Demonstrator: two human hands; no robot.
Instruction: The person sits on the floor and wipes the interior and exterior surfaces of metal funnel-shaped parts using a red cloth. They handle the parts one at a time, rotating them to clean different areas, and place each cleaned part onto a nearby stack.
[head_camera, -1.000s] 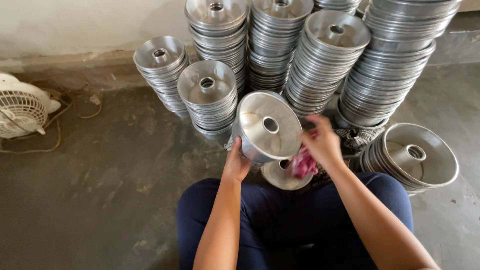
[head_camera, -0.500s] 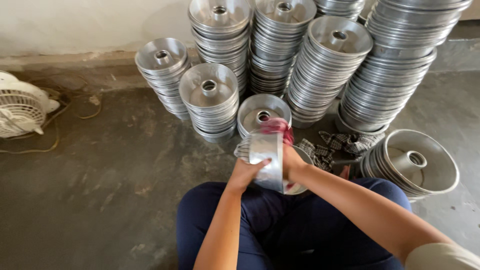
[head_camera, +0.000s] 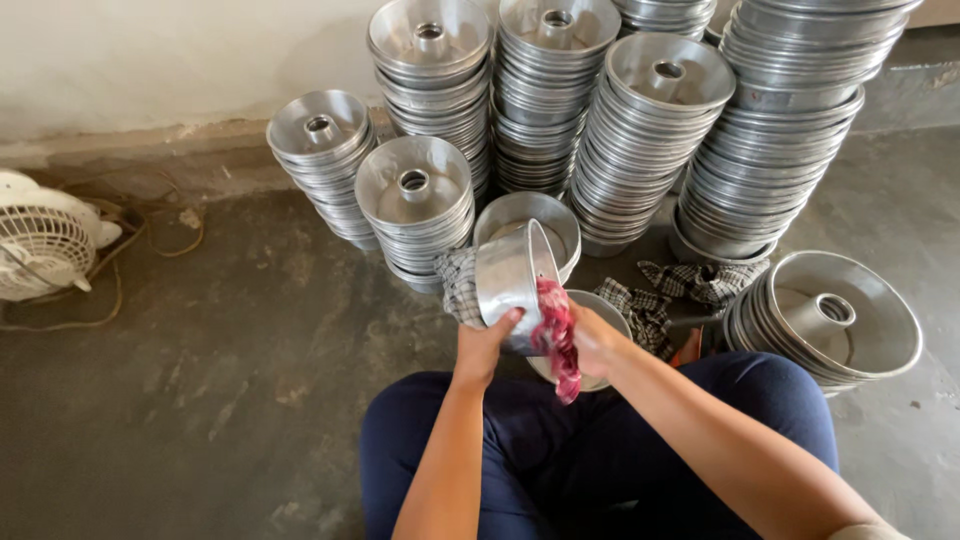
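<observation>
Stacks of ring pans (head_camera: 650, 130) are ranged along the wall, above a metal pan (head_camera: 512, 280) being wiped.
It is gripped on edge over the lap by the left hand (head_camera: 487, 345); a red cloth (head_camera: 556, 335) is clutched in the right hand (head_camera: 597, 342). Turning the pan seems called for next.

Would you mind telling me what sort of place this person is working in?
Probably a small metalware workshop or storeroom: tall stacks of metal ring-shaped pans stand against the wall on a bare concrete floor, and the left hand holds one pan while the right hand presses a red cloth to it.
</observation>
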